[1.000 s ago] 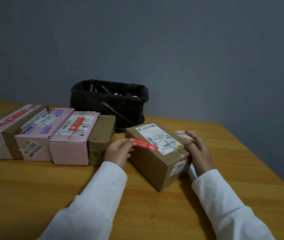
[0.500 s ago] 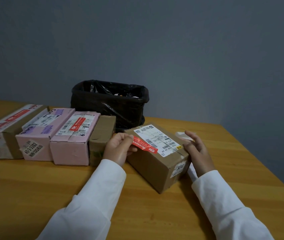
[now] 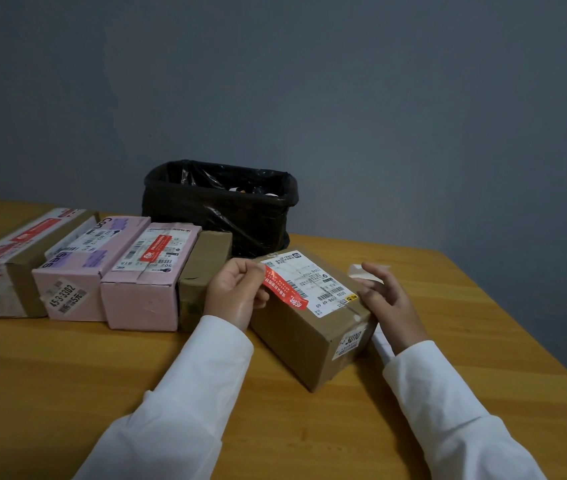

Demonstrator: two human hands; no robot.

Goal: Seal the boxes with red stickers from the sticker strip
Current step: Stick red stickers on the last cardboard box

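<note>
Over the brown box (image 3: 309,320) on the tabletop (image 3: 67,375), the left hand (image 3: 233,292) pinches 1 red sticker (image 3: 284,287) by its upper end; its length slants down-right across the lid. The right hand (image 3: 386,296), fingers relaxed, rests against the box's far edge.

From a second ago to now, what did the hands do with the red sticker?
The left hand keeps pinching the red sticker and has turned it, so its far end now slants down across the brown box and its white label. The right hand has let go of the box's end; its fingers are now spread, off the cardboard. The box and the row of boxes beside it stayed put.
</note>
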